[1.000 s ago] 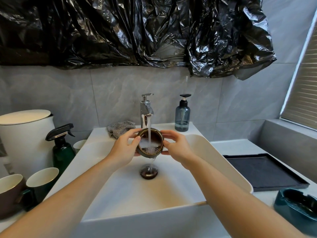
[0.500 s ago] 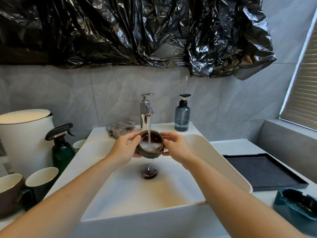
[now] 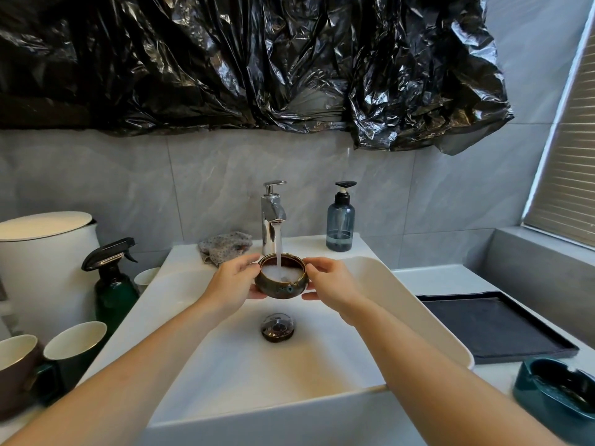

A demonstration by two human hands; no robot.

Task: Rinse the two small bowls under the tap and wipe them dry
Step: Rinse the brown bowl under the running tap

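Under the running tap (image 3: 273, 217), a small dark bowl (image 3: 282, 281) is held level between both hands, so the stream falls straight into its middle and the frothing water fills it rather than spilling off one side. The left hand (image 3: 233, 284) clasps the bowl's left wall, thumb at the rim and fingers beneath; the right hand (image 3: 328, 284) closes on the opposite wall the same way, which keeps a wet glazed piece from slipping. It hangs above the sink (image 3: 380, 284), so overflow drains below. A second dark bowl (image 3: 277, 327) sits on the basin floor over the drain, apparently awaiting its turn. The crumpled cloth (image 3: 225, 246) lies beside the tap, handy for drying.
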